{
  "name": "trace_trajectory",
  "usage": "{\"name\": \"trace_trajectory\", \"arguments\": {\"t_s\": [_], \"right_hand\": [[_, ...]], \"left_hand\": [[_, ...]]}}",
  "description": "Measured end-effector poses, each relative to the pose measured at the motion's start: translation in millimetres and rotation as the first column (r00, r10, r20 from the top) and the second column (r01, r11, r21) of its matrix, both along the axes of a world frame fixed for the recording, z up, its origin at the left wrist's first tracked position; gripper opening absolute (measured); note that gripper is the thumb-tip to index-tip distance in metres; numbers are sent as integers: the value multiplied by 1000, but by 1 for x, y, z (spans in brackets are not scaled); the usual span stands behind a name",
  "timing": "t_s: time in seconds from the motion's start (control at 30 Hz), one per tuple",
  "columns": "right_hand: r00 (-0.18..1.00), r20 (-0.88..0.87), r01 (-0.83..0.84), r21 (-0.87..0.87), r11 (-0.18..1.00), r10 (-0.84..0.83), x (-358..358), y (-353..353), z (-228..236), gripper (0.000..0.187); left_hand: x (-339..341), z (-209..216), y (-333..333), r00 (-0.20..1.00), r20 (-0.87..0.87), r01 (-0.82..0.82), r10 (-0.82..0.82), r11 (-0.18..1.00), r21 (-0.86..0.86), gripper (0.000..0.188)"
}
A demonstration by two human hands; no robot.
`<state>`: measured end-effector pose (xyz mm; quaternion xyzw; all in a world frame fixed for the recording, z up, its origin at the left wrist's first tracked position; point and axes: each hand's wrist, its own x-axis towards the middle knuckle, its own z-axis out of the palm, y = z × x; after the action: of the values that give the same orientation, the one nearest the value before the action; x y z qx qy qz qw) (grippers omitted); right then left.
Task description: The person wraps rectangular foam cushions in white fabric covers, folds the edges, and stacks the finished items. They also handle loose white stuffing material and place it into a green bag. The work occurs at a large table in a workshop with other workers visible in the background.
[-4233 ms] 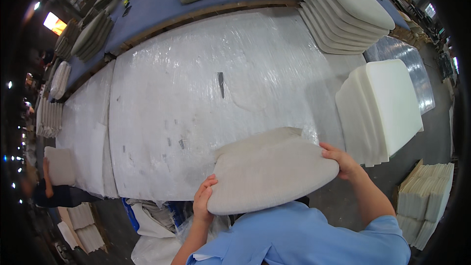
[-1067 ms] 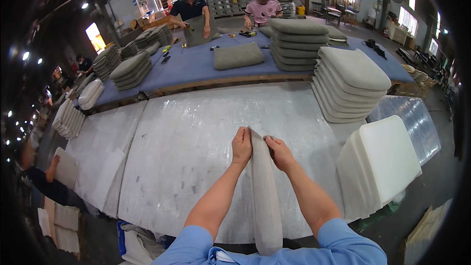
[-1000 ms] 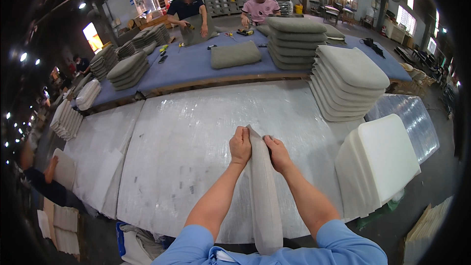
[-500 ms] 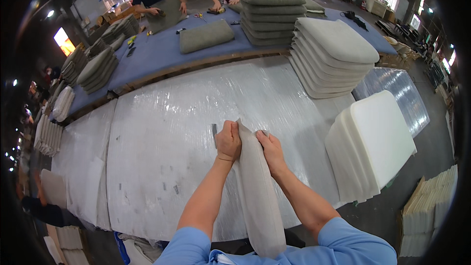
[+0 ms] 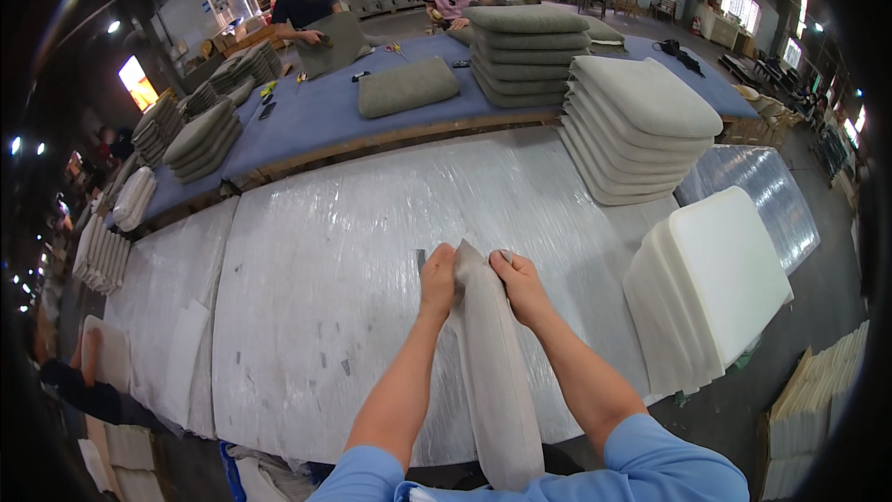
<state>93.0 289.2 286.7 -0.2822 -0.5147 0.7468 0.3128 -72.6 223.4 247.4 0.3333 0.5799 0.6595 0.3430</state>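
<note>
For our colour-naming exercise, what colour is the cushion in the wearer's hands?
Pale greyish beige; the cushion shows best in the head view.

1. Plastic-wrapped near table point(image 5: 316, 260): a pale grey cushion stack point(image 5: 641, 130) and a white foam-pad stack point(image 5: 729, 270) at its right end.
2. Blue-topped far table point(image 5: 316, 107): grey-green cushion stack point(image 5: 528, 60), single flat cushion point(image 5: 409, 88), black cable bundle point(image 5: 683, 56).

Workshop with stacked cushions point(image 5: 641, 121), blue worktable point(image 5: 307, 110)

The single fisheye view looks forward and down from the wearer's head, close above the plastic-covered worktable point(image 5: 316, 251) towards six o'clock and farther from the blue-topped worktable point(image 5: 316, 113) towards twelve o'clock.
</note>
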Motion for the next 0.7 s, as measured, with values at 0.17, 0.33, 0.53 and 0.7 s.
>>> {"name": "trace_trajectory", "arguments": {"t_s": [0.17, 0.33, 0.53, 0.7], "right_hand": [[996, -82, -39, -55, 998, 35, 14, 10, -9, 25], [996, -87, -4, 65, 998, 10, -6, 1, -11, 23], [997, -75, 48, 176, 983, -35, -8, 2, -13, 25], [995, -92, -15, 78, 997, 23, -6, 3, -3, 28]], "left_hand": [[-14, 41, -20, 882, 257, 430, -396, 898, -95, 51], [-31, 52, -27, 893, 122, 449, -433, 844, -292, 53], [-26, 50, -28, 969, 11, 248, -247, 968, -43, 23], [-26, 61, -28, 945, 64, 325, -321, 943, -71, 10]]}}
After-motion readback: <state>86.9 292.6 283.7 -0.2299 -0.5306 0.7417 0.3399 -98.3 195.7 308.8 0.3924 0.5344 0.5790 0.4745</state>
